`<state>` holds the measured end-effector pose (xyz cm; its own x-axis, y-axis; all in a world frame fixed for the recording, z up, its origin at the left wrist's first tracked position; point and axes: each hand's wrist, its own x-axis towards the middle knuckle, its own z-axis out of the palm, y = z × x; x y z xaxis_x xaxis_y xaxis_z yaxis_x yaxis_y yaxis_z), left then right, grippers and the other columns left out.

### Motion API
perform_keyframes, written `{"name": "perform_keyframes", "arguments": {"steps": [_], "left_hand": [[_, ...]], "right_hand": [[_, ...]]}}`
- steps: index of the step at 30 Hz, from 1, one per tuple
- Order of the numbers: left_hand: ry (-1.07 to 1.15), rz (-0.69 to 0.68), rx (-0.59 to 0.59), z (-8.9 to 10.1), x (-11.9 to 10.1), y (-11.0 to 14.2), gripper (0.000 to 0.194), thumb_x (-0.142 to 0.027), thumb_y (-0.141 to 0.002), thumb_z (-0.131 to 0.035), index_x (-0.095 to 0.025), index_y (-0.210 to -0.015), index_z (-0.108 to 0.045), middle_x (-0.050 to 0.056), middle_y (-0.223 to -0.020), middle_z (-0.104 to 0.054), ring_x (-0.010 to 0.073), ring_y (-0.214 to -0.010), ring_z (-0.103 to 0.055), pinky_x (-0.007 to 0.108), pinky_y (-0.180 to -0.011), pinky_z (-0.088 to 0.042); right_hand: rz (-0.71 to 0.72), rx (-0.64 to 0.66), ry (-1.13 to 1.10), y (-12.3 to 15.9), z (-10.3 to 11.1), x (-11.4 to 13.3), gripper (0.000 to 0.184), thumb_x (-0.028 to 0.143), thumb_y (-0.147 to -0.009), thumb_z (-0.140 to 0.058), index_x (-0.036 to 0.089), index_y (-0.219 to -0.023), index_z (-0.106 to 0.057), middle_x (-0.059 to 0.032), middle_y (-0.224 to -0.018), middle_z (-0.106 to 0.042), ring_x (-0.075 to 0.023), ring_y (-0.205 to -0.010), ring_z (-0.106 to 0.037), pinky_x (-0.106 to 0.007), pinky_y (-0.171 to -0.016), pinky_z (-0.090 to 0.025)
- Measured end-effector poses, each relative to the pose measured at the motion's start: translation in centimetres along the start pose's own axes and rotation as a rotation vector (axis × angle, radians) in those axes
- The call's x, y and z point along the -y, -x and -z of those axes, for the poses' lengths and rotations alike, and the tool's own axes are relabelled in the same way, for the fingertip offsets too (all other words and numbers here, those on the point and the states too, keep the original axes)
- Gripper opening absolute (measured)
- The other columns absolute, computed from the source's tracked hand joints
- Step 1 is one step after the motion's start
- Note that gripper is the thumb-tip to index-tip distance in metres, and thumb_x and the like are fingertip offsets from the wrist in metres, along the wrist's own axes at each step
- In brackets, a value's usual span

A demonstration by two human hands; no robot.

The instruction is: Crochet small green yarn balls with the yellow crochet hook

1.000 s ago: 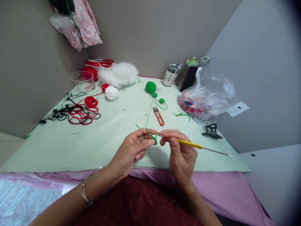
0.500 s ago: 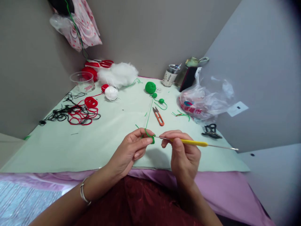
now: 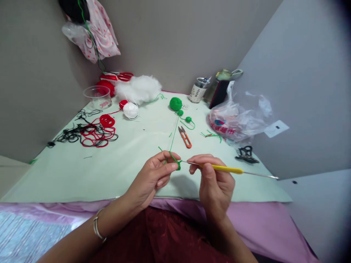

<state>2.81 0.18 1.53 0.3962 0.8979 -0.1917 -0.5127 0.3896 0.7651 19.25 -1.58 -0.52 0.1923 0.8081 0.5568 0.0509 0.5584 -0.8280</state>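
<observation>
Nearest to the body, the left hand [image 3: 153,175] is closed in a pinch: its thumb and forefinger hold a small piece of green crochet [image 3: 179,166] at the fingertips, probably so that its upper edge remains free for the tool. The right hand [image 3: 216,179], just to the right of it, grasps the yellow handle of a crochet hook [image 3: 223,169] in the manner of a pen, which I think gives fine control of the tip; this thin tip points to the left and meets the green piece, but if it sits inside a loop I cannot tell. A green strand [image 3: 173,137] goes over the left forefinger and straight away from it, seemingly to keep the yarn in tension. Ahead of the gap between the hands lie orange snips [image 3: 185,137], within easy reach. Beyond the snips there are two small green balls [image 3: 188,119], and behind these a large green ball [image 3: 175,104], toward which the strand seems to lead. Farther to the left of the left hand, a red and black yarn tangle [image 3: 94,133] lies apart, perhaps to avoid catching the green strand. Farthest ahead of the left hand, white stuffing [image 3: 139,88] rests near the wall.
</observation>
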Motion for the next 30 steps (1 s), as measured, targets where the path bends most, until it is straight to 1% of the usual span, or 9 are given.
{"name": "perform_keyframes", "arguments": {"steps": [5, 8, 11, 14, 19, 30], "left_hand": [[0.017, -0.008, 0.011, -0.02, 0.03, -0.06, 0.019, -0.024, -0.084, -0.084, -0.016, -0.095, -0.071, -0.013, -0.056, -0.040, 0.0008, -0.042, -0.019, 0.017, -0.042, -0.015], [0.015, -0.004, 0.012, 0.01, 0.02, -0.09, 0.018, -0.024, -0.085, -0.083, -0.016, -0.094, -0.070, -0.013, -0.055, -0.040, 0.0009, -0.042, -0.018, 0.017, -0.042, -0.015], [0.017, 0.000, 0.011, 0.03, 0.00, -0.08, 0.017, -0.024, -0.086, -0.082, -0.016, -0.093, -0.070, -0.013, -0.054, -0.040, 0.0011, -0.042, -0.018, 0.017, -0.042, -0.015], [0.018, 0.002, 0.014, 0.03, 0.01, -0.06, 0.016, -0.024, -0.086, -0.082, -0.016, -0.093, -0.069, -0.013, -0.054, -0.039, 0.0014, -0.042, -0.018, 0.017, -0.042, -0.015], [0.013, 0.005, 0.020, 0.06, 0.13, -0.04, 0.016, -0.024, -0.087, -0.081, -0.016, -0.093, -0.069, -0.013, -0.053, -0.038, 0.0019, -0.042, -0.017, 0.018, -0.043, -0.015], [-0.002, 0.003, -0.009, 0.03, 0.21, -0.01, 0.019, -0.027, -0.084, -0.084, -0.016, -0.092, -0.070, -0.013, -0.054, -0.038, 0.0020, -0.042, -0.018, 0.018, -0.043, -0.015]], "right_hand": [[0.047, -0.040, 0.041, -0.17, -0.08, 0.16, 0.023, 0.020, -0.106, -0.058, 0.026, -0.102, -0.079, -0.0020, -0.092, -0.075, -0.0144, -0.073, -0.063, -0.033, -0.067, -0.049], [0.070, -0.030, 0.028, -0.15, -0.10, 0.39, 0.023, 0.020, -0.106, -0.058, 0.026, -0.103, -0.080, -0.0017, -0.091, -0.075, -0.0145, -0.072, -0.063, -0.033, -0.067, -0.049], [0.067, 0.012, 0.005, -0.05, -0.12, 0.59, 0.023, 0.020, -0.106, -0.057, 0.026, -0.105, -0.080, -0.0020, -0.092, -0.075, -0.0151, -0.074, -0.064, -0.033, -0.067, -0.050], [0.062, 0.031, 0.036, -0.02, -0.17, 0.71, 0.023, 0.018, -0.106, -0.057, 0.026, -0.104, -0.079, -0.0014, -0.092, -0.075, -0.0141, -0.073, -0.064, -0.033, -0.068, -0.051], [0.052, 0.034, 0.063, -0.05, -0.20, 0.61, 0.023, 0.018, -0.106, -0.057, 0.026, -0.103, -0.079, -0.0002, -0.092, -0.075, -0.0126, -0.073, -0.064, -0.031, -0.069, -0.051], [0.064, 0.021, 0.102, 0.00, -0.21, 0.65, 0.023, 0.016, -0.105, -0.057, 0.025, -0.103, -0.078, -0.0010, -0.091, -0.075, -0.0133, -0.072, -0.065, -0.032, -0.068, -0.052]]}}
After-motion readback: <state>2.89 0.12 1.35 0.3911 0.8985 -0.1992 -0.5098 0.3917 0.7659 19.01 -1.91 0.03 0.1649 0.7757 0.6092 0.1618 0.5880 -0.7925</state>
